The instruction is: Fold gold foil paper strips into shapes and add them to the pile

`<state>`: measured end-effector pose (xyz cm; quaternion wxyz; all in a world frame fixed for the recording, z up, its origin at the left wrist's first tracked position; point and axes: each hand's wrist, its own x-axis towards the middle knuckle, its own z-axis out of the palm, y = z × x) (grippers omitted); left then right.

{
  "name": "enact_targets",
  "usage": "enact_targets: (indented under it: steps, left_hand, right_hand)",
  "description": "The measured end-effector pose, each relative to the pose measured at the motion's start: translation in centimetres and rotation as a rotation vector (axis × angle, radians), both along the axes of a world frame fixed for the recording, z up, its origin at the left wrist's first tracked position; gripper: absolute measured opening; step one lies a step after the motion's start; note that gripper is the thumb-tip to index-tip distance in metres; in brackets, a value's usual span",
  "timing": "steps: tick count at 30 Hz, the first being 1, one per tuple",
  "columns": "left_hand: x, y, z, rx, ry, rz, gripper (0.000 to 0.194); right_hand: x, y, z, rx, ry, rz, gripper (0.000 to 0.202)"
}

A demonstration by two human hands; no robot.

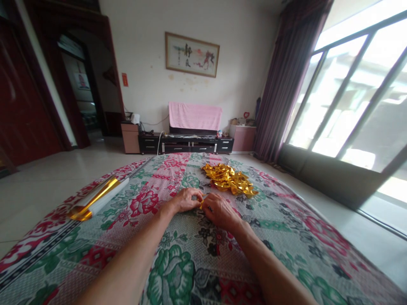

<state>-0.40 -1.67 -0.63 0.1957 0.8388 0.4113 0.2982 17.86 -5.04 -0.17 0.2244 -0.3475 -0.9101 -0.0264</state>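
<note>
Glossy, metallic-looking gold pieces (230,180) lie crinkled on a matt, textured floral cloth (173,271). A roll (98,197) pairs shiny gold foil with a dull white side. Behind, a pink cloth (195,115) looks soft and matt above a smooth, glossy black cabinet (190,145).

You are in a home, in what looks like a living room, with the black TV stand (197,146) as your landmark: on it a pink cloth (195,115) drapes over a wide upright shape, and above it a framed picture (192,54) with brushed characters hangs on the plain wall; to the right of the stand you see long purple curtains (276,84) beside a large window (352,93), to its left a dark wooden doorway (111,76) opens into another room, and in front of it spreads a flowered cloth (171,271) over a broad surface
</note>
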Motion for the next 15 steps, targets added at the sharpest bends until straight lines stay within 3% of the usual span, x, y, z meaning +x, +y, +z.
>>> enact_targets:
  steps: [15]
  left_hand:
    - [-0.58, 0.65, -0.26, 0.064, 0.065, -0.103, 0.008]
  right_hand:
    - [-0.38, 0.09, -0.79, -0.022, 0.129, -0.115, 0.015]
